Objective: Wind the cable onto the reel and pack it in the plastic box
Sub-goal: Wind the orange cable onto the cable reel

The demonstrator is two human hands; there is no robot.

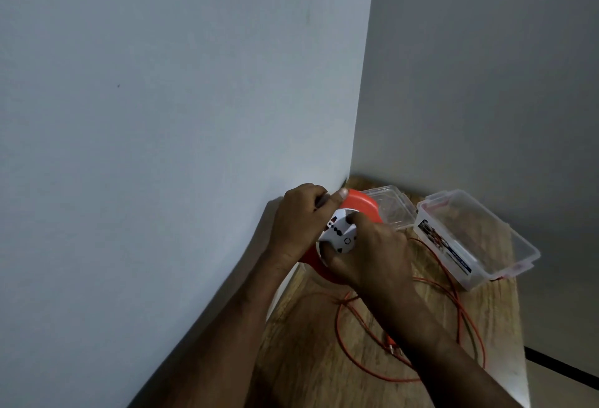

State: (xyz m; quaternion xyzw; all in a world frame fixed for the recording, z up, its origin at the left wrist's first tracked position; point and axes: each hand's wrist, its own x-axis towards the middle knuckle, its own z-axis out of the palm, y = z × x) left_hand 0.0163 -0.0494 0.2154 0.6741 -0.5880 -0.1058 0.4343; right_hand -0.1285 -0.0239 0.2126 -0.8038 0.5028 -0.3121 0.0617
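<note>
An orange reel with a white socket face is held above the wooden table. My left hand grips its upper left rim, thumb on the orange edge. My right hand grips the white face, fingers curled round it. A thin orange cable lies in loose loops on the table below and right of the reel. The clear plastic box stands open at the right, with its clear lid lying behind the reel.
A pale wall runs close along the left of the table and meets a second wall at the far corner. The table's right edge drops to a lighter floor with a dark strip.
</note>
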